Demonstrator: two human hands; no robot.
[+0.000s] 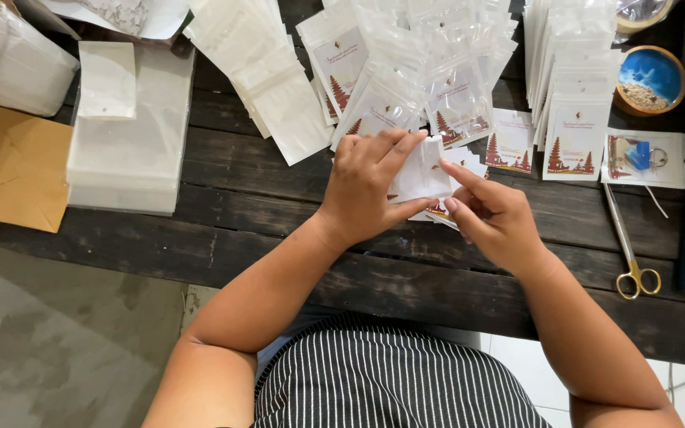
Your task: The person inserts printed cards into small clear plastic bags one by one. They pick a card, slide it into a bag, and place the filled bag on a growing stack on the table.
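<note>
- Nearest me, a striped apron [390, 380] sits below both forearms.
- I see my left hand [366, 186] curled closed on a small white pouch [422, 170], fingers on top.
- I see my right hand [495, 218] pinching the pouch's right edge.
- Beyond my right hand lie scissors [628, 246]; a stack of clear bags [128, 150] lies well left of my left hand.

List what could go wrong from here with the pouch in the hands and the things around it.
1. The left hand and right hand pinch the small white pouch above loose printed cards; an elbow or wrist might scatter them.
2. The scissors lie near the right forearm and might get knocked toward the table edge.
</note>
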